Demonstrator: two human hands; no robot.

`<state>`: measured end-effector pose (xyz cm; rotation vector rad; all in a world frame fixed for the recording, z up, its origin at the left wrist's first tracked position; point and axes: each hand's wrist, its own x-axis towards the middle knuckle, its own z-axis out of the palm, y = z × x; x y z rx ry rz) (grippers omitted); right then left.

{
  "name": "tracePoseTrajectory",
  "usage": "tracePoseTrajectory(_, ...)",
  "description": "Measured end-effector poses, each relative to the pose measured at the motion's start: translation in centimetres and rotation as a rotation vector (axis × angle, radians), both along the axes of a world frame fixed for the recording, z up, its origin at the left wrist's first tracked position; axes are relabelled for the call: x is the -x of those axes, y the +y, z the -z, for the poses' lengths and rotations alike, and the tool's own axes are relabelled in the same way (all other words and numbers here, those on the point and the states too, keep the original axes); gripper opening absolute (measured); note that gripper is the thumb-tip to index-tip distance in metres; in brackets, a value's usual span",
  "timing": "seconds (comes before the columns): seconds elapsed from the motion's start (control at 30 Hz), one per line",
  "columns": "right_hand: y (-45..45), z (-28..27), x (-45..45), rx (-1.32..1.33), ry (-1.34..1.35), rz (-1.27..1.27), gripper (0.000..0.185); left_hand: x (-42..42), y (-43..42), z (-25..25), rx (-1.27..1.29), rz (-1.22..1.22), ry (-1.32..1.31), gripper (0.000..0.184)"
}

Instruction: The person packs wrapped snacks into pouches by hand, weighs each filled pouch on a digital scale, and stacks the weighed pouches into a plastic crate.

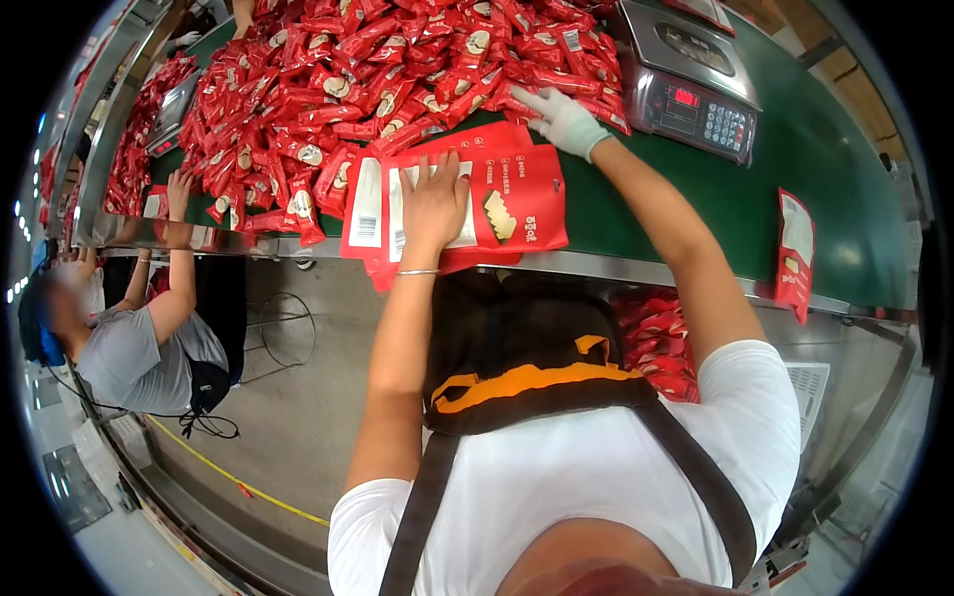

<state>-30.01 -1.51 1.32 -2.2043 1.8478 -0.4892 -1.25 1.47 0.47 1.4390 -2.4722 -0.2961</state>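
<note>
My bare left hand (434, 202) lies flat, fingers stretched, on a red printed pouch (522, 184) at the table's near edge. Other red pouches lie under and beside that one, overlapping. A white glove covers my right hand (563, 121), which is held just beyond the pouches with its fingers extended toward a heap of small red wrapped packets (397, 74). Nothing shows in its grasp. To the right of this hand stands a digital scale (691, 109) with a steel pan and a lit red display.
A single red pouch (795, 253) overhangs the edge of the green table (735, 219) at the right. Red packages (658, 338) fill a spot below the table. At the left, a person in a grey shirt (149, 353) reaches onto the table near another scale (174, 111).
</note>
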Motion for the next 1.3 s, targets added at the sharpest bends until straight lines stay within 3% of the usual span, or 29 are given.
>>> tracePoseTrajectory(0.1,1.3,1.6,-0.6,-0.102,-0.231,0.081,0.068,0.0,0.0,0.1,0.017,0.006,0.006,0.054)
tracePoseTrajectory(0.2,1.9,4.3,0.4,0.162,-0.479,0.100,0.064,0.0,0.0,0.1,0.014,0.007,0.028,0.053)
tracePoseTrajectory(0.3,0.7,5.6,-0.3,0.219,-0.455,0.267,0.068,0.1,-0.1,0.2,0.002,0.000,0.001,0.054)
tracePoseTrajectory(0.33,2.0,2.2,-2.3,0.017,-0.578,0.356,0.072,0.1,-0.2,0.1,0.003,0.001,0.001,0.054)
tracePoseTrajectory(0.37,1.7,2.5,-3.1,0.016,-0.581,0.358,0.072,0.1,-0.2,0.1,0.002,0.000,-0.004,0.054)
tracePoseTrajectory(0.43,1.1,3.0,-3.6,0.032,-0.296,0.380,0.073,0.1,-0.1,0.1,-0.001,0.001,-0.008,0.054)
tracePoseTrajectory(0.57,3.6,0.2,-0.8,0.010,-0.265,0.429,0.073,-0.2,-0.3,0.3,-0.029,0.006,-0.033,0.054)
tracePoseTrajectory(0.63,8.0,0.6,2.5,0.420,-0.282,0.289,0.068,-0.2,-0.1,0.4,-0.051,0.008,-0.025,0.054)
tracePoseTrajectory(0.7,14.2,-1.3,3.1,0.161,-0.546,0.377,0.067,-0.2,-0.4,0.2,-0.078,0.006,0.029,0.054)
tracePoseTrajectory(0.77,18.6,-0.3,2.3,-0.151,-1.030,0.367,0.069,-0.2,-0.6,0.0,-0.087,0.013,0.030,0.054)
tracePoseTrajectory(0.83,19.9,-1.4,0.8,-0.313,-0.787,0.300,0.067,-0.3,-0.3,-0.1,-0.087,0.026,0.066,0.054)
tracePoseTrajectory(0.87,19.3,-1.9,-0.3,-0.232,-0.656,0.224,0.064,-0.2,-0.2,0.0,-0.083,0.031,0.081,0.054)
tracePoseTrajectory(1.0,12.9,0.3,-1.2,-0.126,-0.586,0.124,0.050,-0.2,-0.3,0.1,-0.033,0.047,0.037,0.055)
tracePoseTrajectory(1.07,8.9,4.0,-0.8,0.086,-0.082,-0.222,0.035,-0.2,-0.1,0.1,-0.045,0.040,0.006,0.056)
tracePoseTrajectory(1.2,7.1,4.2,-4.0,0.005,-0.172,-0.319,0.027,-0.4,0.2,0.5,0.017,0.044,-0.004,0.056)
tracePoseTrajectory(1.3,6.8,3.0,-4.0,-0.314,0.009,-0.329,0.033,-0.3,-0.1,0.2,0.039,0.036,0.011,0.056)
